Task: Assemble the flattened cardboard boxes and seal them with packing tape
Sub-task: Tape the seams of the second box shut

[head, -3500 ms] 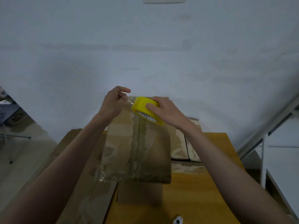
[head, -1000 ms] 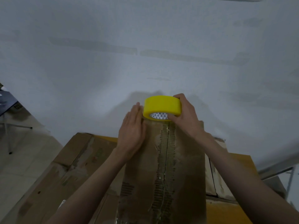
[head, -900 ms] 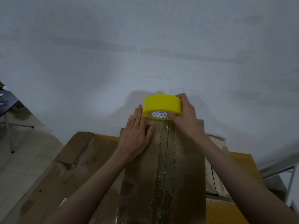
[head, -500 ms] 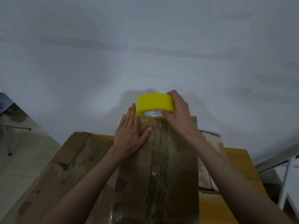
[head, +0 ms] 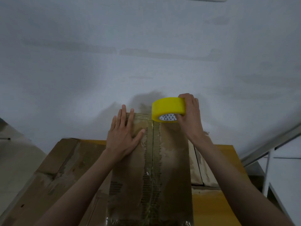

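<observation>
An assembled brown cardboard box (head: 172, 168) stands in front of me, its top flaps closed with clear tape running along the centre seam. My left hand (head: 123, 136) lies flat with straight fingers on the left flap near the far edge. My right hand (head: 189, 118) grips a yellow roll of packing tape (head: 168, 109) at the far end of the seam, just past the box's far edge.
Flattened cardboard boxes (head: 53, 173) lie to the left on a yellow-orange table (head: 210, 207). More cardboard (head: 200, 168) sits behind the box on the right. A white wall (head: 146, 54) rises close behind, and a white metal frame (head: 273, 160) stands at the right.
The tape roll in my right hand has shifted slightly right at the far end of the seam. My left hand stays flat on the left flap.
</observation>
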